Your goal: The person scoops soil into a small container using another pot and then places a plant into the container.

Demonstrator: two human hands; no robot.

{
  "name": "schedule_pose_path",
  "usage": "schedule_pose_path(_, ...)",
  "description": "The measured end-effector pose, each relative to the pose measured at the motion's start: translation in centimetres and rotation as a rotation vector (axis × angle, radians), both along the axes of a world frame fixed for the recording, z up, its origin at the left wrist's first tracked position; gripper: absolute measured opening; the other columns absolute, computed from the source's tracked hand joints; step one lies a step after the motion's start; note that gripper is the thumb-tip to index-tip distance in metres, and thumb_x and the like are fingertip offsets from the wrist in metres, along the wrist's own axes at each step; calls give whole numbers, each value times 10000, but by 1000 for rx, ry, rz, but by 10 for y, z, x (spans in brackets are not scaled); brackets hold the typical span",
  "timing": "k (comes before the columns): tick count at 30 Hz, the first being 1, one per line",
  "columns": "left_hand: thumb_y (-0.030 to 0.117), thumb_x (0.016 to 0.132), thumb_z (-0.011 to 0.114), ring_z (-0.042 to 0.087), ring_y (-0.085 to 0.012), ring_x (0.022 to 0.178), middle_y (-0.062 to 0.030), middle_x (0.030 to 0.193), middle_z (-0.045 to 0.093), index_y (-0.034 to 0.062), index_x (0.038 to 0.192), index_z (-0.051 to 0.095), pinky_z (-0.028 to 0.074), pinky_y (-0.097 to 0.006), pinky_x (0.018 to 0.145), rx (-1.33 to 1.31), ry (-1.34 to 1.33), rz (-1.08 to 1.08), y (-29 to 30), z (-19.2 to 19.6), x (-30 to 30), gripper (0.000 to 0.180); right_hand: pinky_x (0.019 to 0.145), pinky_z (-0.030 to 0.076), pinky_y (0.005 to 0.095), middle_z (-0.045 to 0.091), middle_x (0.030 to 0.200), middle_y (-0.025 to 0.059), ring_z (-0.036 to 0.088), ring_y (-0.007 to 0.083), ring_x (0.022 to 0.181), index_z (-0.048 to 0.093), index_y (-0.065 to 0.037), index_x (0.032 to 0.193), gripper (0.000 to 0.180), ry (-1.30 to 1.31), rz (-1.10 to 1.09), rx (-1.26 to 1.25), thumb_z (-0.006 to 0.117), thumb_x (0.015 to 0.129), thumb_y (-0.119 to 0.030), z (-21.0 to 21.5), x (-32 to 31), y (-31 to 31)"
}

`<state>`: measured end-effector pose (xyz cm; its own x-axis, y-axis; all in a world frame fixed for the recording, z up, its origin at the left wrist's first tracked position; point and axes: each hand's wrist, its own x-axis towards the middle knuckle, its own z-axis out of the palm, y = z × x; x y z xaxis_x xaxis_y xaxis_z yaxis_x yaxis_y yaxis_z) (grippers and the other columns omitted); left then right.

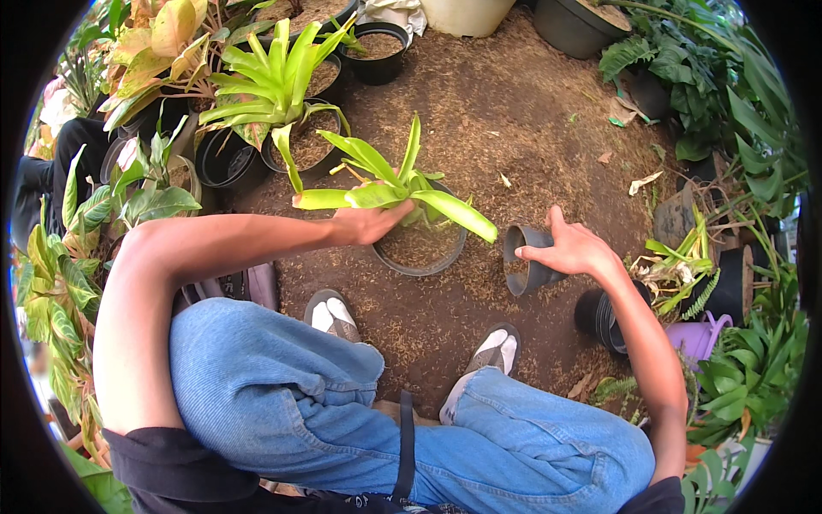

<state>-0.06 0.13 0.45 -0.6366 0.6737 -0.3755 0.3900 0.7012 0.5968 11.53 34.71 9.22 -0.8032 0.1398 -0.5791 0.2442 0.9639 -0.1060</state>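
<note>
A bright green bromeliad (381,193) with long strap leaves stands in a round dark pot (421,272) of soil in front of me. My left hand (377,223) is closed around the base of its leaves; the leaves hide most of the fingers. To the right, a small black pot (535,278) lies tilted on the ground with its mouth toward the bromeliad. Over that pot is my right hand (578,247), thumb and index finger spread apart. The thumb crosses the pot's side; whether it touches cannot be told.
Larger bromeliads (278,81) and black pots (377,53) stand at the far left. Stacked black pots (604,317) and a purple bucket (698,336) are at the right, beside leafy plants (749,377). Brown soil (488,120) with dry scraps covers the ground.
</note>
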Motion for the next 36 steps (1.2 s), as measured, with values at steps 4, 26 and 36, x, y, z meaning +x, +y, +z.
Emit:
schedule_pose_path(4,582,1085,307,139,-422,1576,-276,1690,164,23,1618,266,112,-470,1299,30,17,1,-4,-6,-1,774,960,505,497,672,1137,344,687,427,1116,407,33,1385,1027,-77,-100,-245,691,788,-754,24,-10,-23)
schedule_pose_path(26,604,1068,310,282,-439,1520,-276,1655,266,45,1614,295,209,-491,1276,75,143,46,-10,-23,3,781,732,582,528,406,1500,396,732,420,973,-34,-156,1626,1163,-824,-612,-68,612,811,-676,-96,62,88)
schedule_pose_path(36,568,1080,311,227,-428,1545,-268,1672,227,46,1598,333,161,-468,1294,66,117,58,-2,-14,4,736,825,594,577,159,1583,459,665,568,1071,-31,-151,1637,1091,-645,-1073,-599,531,874,-691,-129,56,127)
